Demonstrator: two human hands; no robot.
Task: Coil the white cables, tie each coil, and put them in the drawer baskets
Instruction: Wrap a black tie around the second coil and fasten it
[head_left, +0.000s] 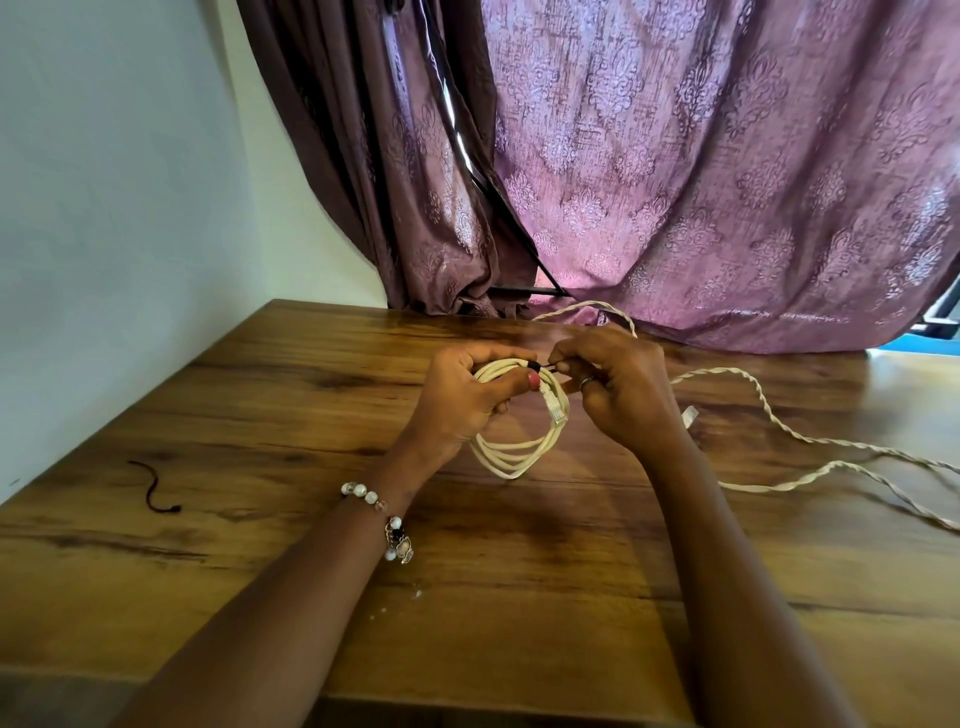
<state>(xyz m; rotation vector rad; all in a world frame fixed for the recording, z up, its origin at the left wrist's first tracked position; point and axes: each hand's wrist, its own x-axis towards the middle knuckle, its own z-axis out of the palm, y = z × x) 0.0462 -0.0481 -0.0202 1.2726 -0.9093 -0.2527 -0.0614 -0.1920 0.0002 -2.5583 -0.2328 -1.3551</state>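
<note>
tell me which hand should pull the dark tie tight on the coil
Right. The right hand already pinches the dark tie, while the left hand grips the coil.

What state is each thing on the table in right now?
Coil: wound, held above the table, tie going on.
Tie: black, wrapped over the coil's top.
Twisted cable: uncoiled, sprawled on the table.
Spare tie: loose on the table.
Left hand: grips coil.
Right hand: pinches tie.

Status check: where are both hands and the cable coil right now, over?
Left hand grips the cable coil. Right hand pinches the dark tie at its top. Twisted cable loose on the table, uncoiled. Spare tie left.
</note>
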